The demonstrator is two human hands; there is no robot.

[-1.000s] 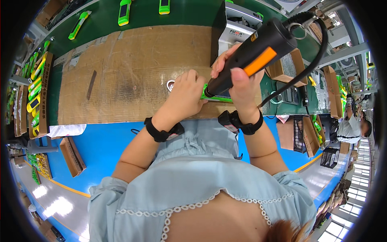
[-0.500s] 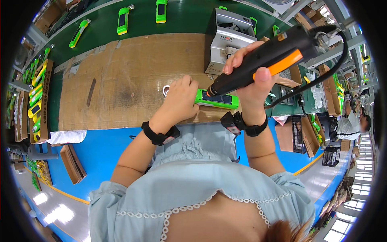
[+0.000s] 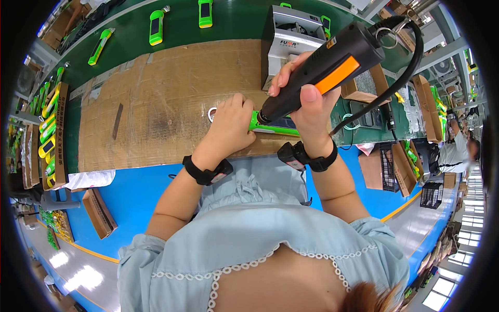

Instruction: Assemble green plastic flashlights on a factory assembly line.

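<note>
My right hand [image 3: 315, 106] grips a black electric screwdriver [image 3: 312, 78] with an orange lever, its fingers and thumb wrapped round the body. The tool slants down to the left, and its tip meets the near-left part of a green handheld device [image 3: 254, 123] with a dark panel. That device lies flat on a cardboard sheet [image 3: 171, 99]. My left hand [image 3: 231, 122] is closed over the device's left end and holds it down, hiding that end. A white ring [image 3: 211, 114] shows just left of my left hand.
A grey metal machine [image 3: 283, 49] stands behind the screwdriver. Similar green devices [image 3: 156, 28] lie along the bench's far side. A carton [image 3: 61, 135] of green and yellow ones is at the left. A black cable [image 3: 384, 99] loops down from the screwdriver, near an open carton [image 3: 366, 86].
The screwdriver and my right hand have moved left and slightly down, bringing the tip nearer the device's left end beside my left hand. My left hand keeps its hold.
</note>
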